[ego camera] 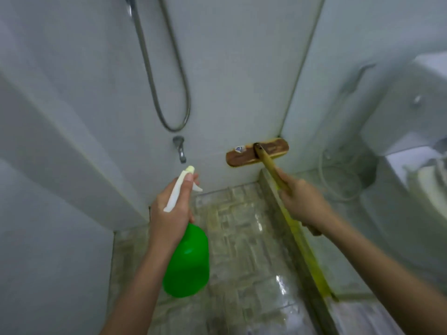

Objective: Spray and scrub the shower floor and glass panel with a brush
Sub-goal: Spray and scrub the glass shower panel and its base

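Pale grey-white walls point(229, 68) meet in a corner just right of centre. A metal shower hose point(175, 129) hangs in a long loop at the upper middle, and a small chrome tap point(180, 149) sits on the wall just below it. The shower floor point(242, 250), at lower centre, is mottled stone-pattern tile, wet and glinting. A white toilet point(399, 110) shows blurred at the right edge.
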A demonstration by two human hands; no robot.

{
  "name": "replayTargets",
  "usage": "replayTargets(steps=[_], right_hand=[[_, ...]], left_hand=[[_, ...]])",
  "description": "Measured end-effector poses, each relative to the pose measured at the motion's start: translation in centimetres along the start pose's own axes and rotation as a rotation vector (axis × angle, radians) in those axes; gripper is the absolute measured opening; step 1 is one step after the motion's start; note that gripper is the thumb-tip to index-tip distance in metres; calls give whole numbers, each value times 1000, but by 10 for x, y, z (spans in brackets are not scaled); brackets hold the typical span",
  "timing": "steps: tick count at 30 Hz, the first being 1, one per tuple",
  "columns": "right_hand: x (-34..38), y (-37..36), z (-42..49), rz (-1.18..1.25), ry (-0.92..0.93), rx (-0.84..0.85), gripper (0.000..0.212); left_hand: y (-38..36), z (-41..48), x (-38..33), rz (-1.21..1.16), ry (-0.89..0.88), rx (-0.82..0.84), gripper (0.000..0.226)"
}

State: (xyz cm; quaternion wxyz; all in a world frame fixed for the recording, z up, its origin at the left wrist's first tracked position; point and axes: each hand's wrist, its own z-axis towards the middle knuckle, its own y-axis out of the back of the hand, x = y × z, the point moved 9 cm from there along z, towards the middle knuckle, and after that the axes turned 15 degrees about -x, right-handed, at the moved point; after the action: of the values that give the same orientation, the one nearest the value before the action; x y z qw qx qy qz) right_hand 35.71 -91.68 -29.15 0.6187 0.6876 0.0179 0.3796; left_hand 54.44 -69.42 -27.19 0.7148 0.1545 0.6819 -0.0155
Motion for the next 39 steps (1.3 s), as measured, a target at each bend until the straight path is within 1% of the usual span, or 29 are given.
replayTargets(steps=[2, 3, 6, 10, 13, 16, 18, 21, 25, 29, 35, 39], right_hand=[[25, 73, -1, 55, -5, -57, 59], [38, 97, -3, 77, 10, -73, 60], [87, 209, 3, 186, 64, -175, 64], [152, 350, 18, 367, 172, -364, 62], [178, 431, 29, 421, 236, -508, 63], [194, 499, 33, 462, 282, -667, 64], [205, 531, 37, 495, 330, -710, 63], [221, 567, 43, 510, 395, -788, 62], [227, 609, 53, 515, 423, -905, 65], [239, 646, 66, 392, 454, -1043, 66], [260, 679, 93, 151, 421, -1210, 67], [275, 700, 103, 78, 405, -1341, 66]], left_hand=[[-2, -2, -74, -35, -28, 14, 20], [-2, -3, -103, -45, -45, 17, 19], [-1, -5, -221, -91, -92, 24, 19], [-1, -5, -372, -145, -203, 42, 22], [-10, -8, -462, -205, -313, 72, 19], [-21, -16, -532, -232, -412, 119, 21], [-29, -23, -563, -278, -434, 135, 19], [-34, -21, -594, -386, -460, 113, 19], [-61, -7, -629, -436, -513, 171, 26], [-92, 16, -662, -553, -502, 272, 26], [-148, 47, -721, -672, -562, 475, 22], [-175, 66, -763, -743, -597, 569, 23]])
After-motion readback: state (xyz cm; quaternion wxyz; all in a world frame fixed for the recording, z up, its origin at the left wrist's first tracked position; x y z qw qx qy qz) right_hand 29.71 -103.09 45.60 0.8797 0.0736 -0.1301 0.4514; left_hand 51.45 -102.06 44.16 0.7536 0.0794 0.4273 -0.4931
